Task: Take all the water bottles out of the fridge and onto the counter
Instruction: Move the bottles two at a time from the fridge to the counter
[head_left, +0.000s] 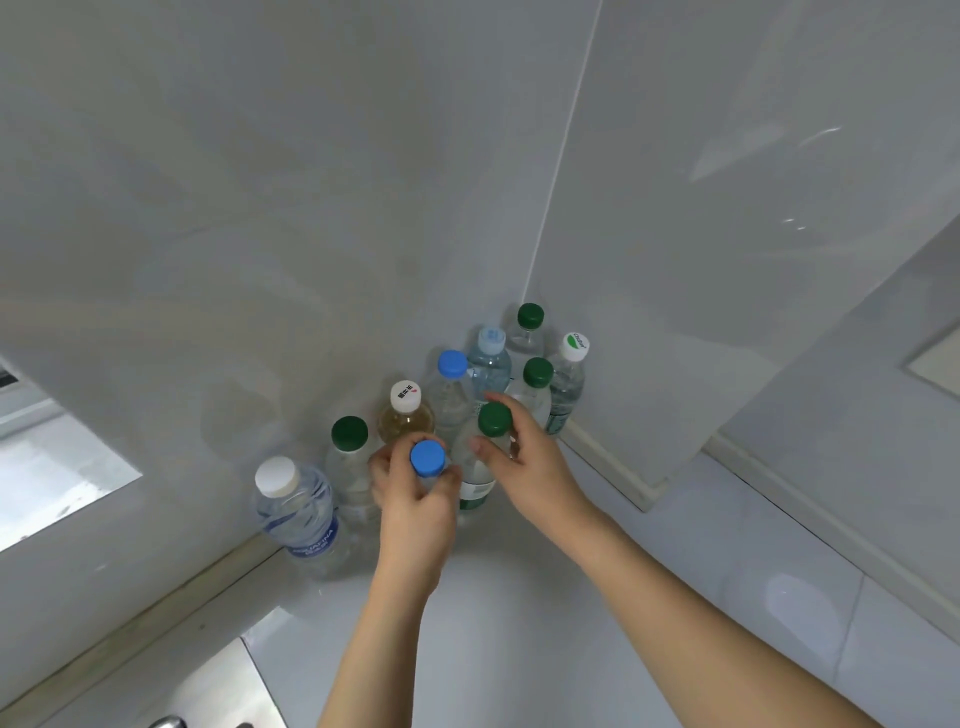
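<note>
Both hands on bottles at the table (519, 597) corner: left hand (415, 499) grip curled round the blue-cap bottle (428, 459), right hand (524, 467) grip wrapped round the green-cap bottle (494, 419), others clustered right behind

Both forearms reach forward, left hand (410, 499) and right hand (524, 457) each with fingers (480, 448) curled in a grip

Even, cool, moderately bright light; soft reflections and pale glare streaks on the glossy white wall panels (753, 171), faint shadows behind the bottles, slight overall softness, and wide-angle bending of straight lines toward the edges.
</note>
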